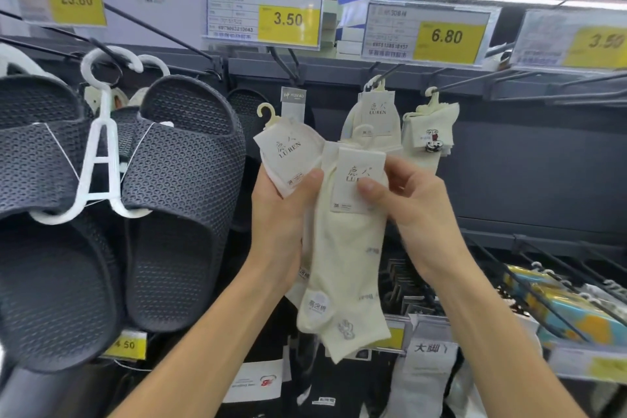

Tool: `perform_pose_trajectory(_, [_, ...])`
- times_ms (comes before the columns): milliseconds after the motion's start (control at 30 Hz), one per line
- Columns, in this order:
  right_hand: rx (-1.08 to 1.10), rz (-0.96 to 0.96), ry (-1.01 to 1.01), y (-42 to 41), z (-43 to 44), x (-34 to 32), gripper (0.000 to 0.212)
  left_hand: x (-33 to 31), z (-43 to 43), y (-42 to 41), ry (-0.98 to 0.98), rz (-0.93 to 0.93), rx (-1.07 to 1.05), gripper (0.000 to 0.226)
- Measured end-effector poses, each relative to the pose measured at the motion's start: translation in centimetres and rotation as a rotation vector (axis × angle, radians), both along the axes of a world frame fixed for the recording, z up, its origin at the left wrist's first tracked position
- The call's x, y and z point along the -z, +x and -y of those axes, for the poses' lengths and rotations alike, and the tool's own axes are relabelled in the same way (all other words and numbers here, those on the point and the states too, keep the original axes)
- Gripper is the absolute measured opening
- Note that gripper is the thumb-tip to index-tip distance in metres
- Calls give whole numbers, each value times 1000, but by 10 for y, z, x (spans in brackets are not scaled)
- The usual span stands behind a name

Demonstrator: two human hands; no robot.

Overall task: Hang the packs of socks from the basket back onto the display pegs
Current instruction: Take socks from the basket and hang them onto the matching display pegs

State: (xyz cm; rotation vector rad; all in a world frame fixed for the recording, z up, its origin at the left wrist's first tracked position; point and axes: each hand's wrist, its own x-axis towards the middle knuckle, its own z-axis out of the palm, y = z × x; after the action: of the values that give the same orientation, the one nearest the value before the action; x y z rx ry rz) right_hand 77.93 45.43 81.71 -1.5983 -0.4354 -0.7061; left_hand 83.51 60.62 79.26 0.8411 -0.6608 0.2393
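At frame centre, the left hand (281,214) is gripping 1 pack of socks (288,149), its hook (266,114) tilting up-left. The right hand (417,214) is pinching the card of a 2nd pack (349,248), which is hanging long axis vertical, toe down. The matching peg (390,71) is sitting just above, nearer the right hand.

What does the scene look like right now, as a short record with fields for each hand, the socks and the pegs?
left: left hand holds white sock pack, its hook free
right: right hand pinches cream sock pack by its card
pegs: hung plain pack and hung patterned pack, side by side
beside: black slippers on white hanger, left
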Motion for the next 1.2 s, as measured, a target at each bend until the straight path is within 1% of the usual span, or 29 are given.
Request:
perform_pose_trajectory(67, [15, 11, -30, 1, -3, -1, 25, -1, 1, 0, 26, 10, 1, 36])
perform_pose_trajectory(133, [53, 15, -19, 3, -2, -3, 23, -2, 0, 1, 71, 1, -19, 36])
perform_pose_trajectory(167, [48, 16, 9, 3, 0, -5, 23, -2, -1, 1, 87, -8, -34, 35])
perform_pose_trajectory(233, [25, 15, 132, 4, 5, -11, 23, -2, -4, 2, 108, -5, -75, 32])
perform_pose_trajectory(267, [53, 24, 186, 6, 9, -15, 23, -2, -6, 3, 117, 4, -98, 28])
perform_pose_trajectory(333, [178, 55, 208, 11, 17, -28, 24, -1, -9, 3, 139, 21, -145, 20])
perform_pose_trajectory(467, [363, 72, 107, 31, 32, -57, 21, -1, -9, 1, 209, 25, -203, 14])
perform_pose_trajectory(567, [347, 74, 53, 49, 38, -73, 29, -3, -6, -2, 239, 15, -178, 17])
perform_pose_trajectory(700, [321, 90, -78, 70, 43, -78, 51, -2, -4, -5, 277, 7, -147, 20])
perform_pose_trajectory(767, [314, 69, -128, 77, 46, -76, 58, 0, -3, -7, 299, -4, -138, 19])
perform_pose_trajectory(867, [331, 28, -220, 82, 46, -73, 60, 1, 0, -10, 331, -12, -125, 18])
perform_pose_trajectory(967, [376, -42, -298, 79, 48, -73, 55, 2, 0, -12, 353, -17, -117, 23])
perform_pose_trajectory(1000, [415, -67, -339, 74, 46, -72, 53, 2, 0, -13, 357, -16, -120, 24])
perform_pose_trajectory(1033, [499, -82, -352, 68, 44, -70, 53, 2, -1, -14, 360, -14, -125, 24])
perform_pose_trajectory(1067, [612, -65, -313, 60, 40, -66, 51, 2, -1, -15, 364, -13, -130, 24])
perform_pose_trajectory(1100, [691, 1, -241, 49, 34, -60, 48, 2, -2, -15, 367, -12, -132, 24])
perform_pose_trajectory(1133, [680, 90, -171, 36, 27, -51, 44, 2, -2, -16, 368, -11, -132, 24])
perform_pose_trajectory(1167, [587, 145, -128, 23, 19, -42, 40, 1, -2, -17, 369, -7, -128, 25])
perform_pose_trajectory(1200, [453, 150, -119, 10, 11, -33, 39, 0, -1, -18, 373, 2, -123, 25])
